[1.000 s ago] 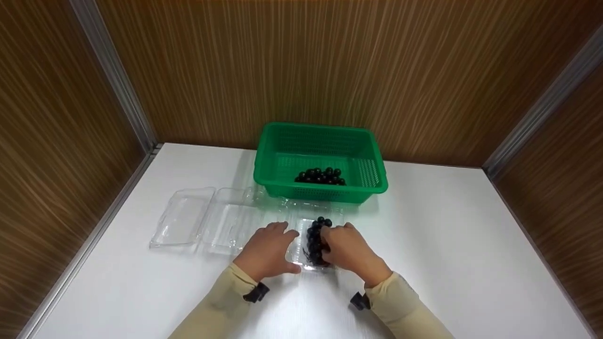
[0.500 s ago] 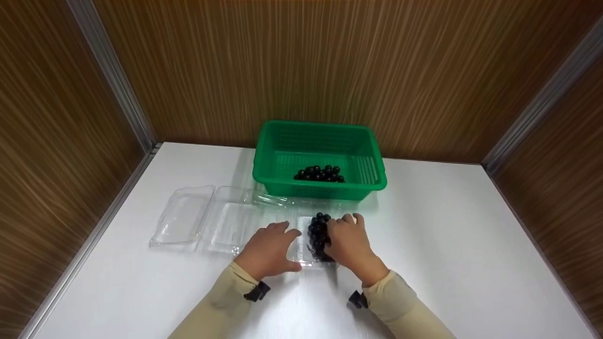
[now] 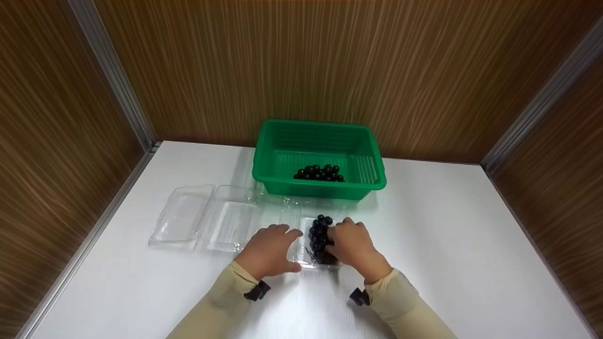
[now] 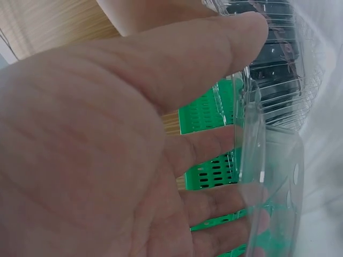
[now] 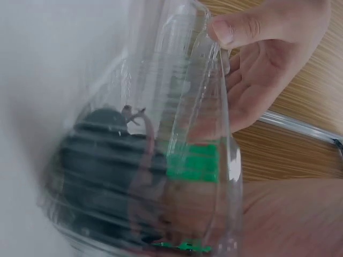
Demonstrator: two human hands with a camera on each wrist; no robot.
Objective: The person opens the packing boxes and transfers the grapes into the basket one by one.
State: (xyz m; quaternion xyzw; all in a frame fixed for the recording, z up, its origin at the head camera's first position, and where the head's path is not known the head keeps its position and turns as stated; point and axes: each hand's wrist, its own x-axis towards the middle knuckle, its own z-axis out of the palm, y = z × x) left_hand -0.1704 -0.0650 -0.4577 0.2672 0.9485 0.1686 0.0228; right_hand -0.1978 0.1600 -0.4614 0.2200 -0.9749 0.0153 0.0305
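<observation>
A bunch of dark grapes (image 3: 319, 239) with a thin stem lies in one half of a clear plastic clamshell box (image 3: 305, 258) on the white table. My right hand (image 3: 353, 245) reaches into that half from the right, its fingers curled against the grapes. In the right wrist view the grapes (image 5: 102, 171) show blurred through the box's ribbed wall. My left hand (image 3: 269, 250) spreads over the left side of the same box, fingers extended and thumb at the rim. The left wrist view puts its fingers partly behind clear plastic (image 4: 278, 187).
Behind the box stands a green perforated basket (image 3: 320, 186) with more dark grapes (image 3: 318, 174) in it. Another clear clamshell (image 3: 183, 214) lies unfolded at the left. Wood-patterned panels (image 3: 301, 61) wall the table at the back and both sides.
My right hand and the grapes have shifted slightly to the right within the box. My left hand has stayed almost in place.
</observation>
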